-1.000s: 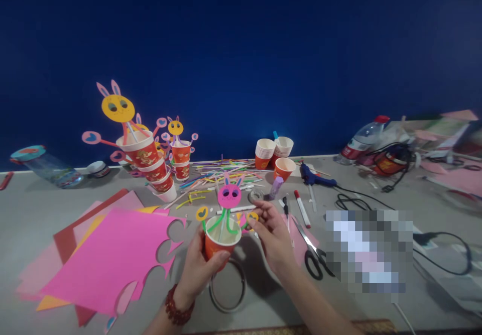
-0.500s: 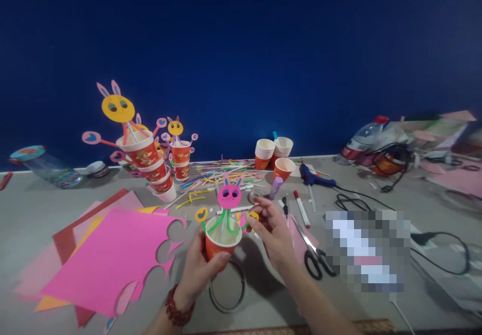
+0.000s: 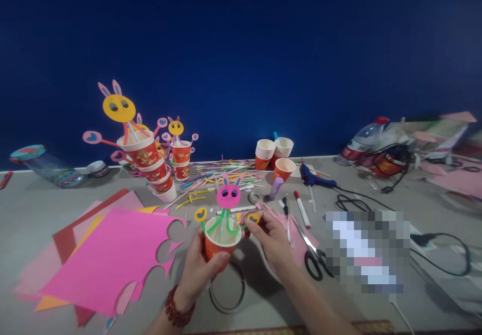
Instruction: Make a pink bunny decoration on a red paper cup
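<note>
My left hand (image 3: 196,269) is wrapped round an orange-red paper cup (image 3: 218,248) with a white inside, held upright above the table. A pink paper rabbit face (image 3: 228,197) with ears stands up from the cup on a pale stick. Two green bent arms (image 3: 213,221) come down from the face and reach over the rim, each ending in a yellow paper disc with a dark heart. One disc (image 3: 201,214) is at the left. Thumb and fingers of my right hand (image 3: 271,242) pinch the right yellow disc (image 3: 253,218).
Stacked cups with rabbit figures (image 3: 145,154) stand back left, behind coloured paper sheets (image 3: 113,254). Straws or sticks (image 3: 222,174) lie at the back, near plain cups (image 3: 284,166). A blue glue gun (image 3: 316,177), marker (image 3: 301,209) and scissors (image 3: 316,254) lie right. A ring (image 3: 227,309) lies below the cup.
My right hand has lowered slightly, and its raised fingers have closed down onto the right yellow disc. My left hand and the cup have barely moved.
</note>
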A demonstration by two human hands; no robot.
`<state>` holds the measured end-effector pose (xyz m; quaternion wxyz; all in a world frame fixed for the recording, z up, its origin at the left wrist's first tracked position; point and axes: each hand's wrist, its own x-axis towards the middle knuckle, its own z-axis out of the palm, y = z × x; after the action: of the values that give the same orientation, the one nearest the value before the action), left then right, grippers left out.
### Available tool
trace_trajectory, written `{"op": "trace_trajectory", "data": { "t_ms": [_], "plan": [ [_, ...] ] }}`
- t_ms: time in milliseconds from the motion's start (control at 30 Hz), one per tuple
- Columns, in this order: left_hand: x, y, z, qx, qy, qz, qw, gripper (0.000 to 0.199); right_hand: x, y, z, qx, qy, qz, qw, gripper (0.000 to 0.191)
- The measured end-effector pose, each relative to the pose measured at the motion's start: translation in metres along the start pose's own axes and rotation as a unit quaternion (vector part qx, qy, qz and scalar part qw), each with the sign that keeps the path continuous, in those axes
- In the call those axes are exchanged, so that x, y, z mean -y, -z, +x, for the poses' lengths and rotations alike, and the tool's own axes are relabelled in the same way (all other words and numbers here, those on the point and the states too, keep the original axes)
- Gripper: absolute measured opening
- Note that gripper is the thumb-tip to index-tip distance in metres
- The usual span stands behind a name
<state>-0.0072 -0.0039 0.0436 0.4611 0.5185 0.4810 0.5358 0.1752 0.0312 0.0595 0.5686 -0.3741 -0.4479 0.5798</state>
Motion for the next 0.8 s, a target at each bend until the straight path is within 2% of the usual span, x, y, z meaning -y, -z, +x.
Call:
{"op": "trace_trajectory", "data": {
  "t_ms": [133,333,467,800],
  "plan": [
    [0.0019,0.0006,-0.0001,-0.001,-0.001,0.004,1.000,0.057,0.0000,0.0016,-0.0001,0.014,-0.001,0.014,1.000,0.018],
    [0.0024,-0.0009,-0.0001,0.003,-0.006,0.003,1.000,0.056,0.0002,0.0002,0.0002,-0.014,0.013,0.005,1.000,0.018],
    [0.0049,-0.0008,-0.0011,0.003,-0.009,-0.003,1.000,0.056,0.0002,0.0012,0.0003,-0.002,0.017,0.015,1.000,0.017],
    [0.0063,-0.0010,-0.0019,0.010,-0.053,0.032,0.998,0.055,0.0001,0.0019,0.0008,-0.007,0.041,-0.010,0.999,0.018]
  ]
}}
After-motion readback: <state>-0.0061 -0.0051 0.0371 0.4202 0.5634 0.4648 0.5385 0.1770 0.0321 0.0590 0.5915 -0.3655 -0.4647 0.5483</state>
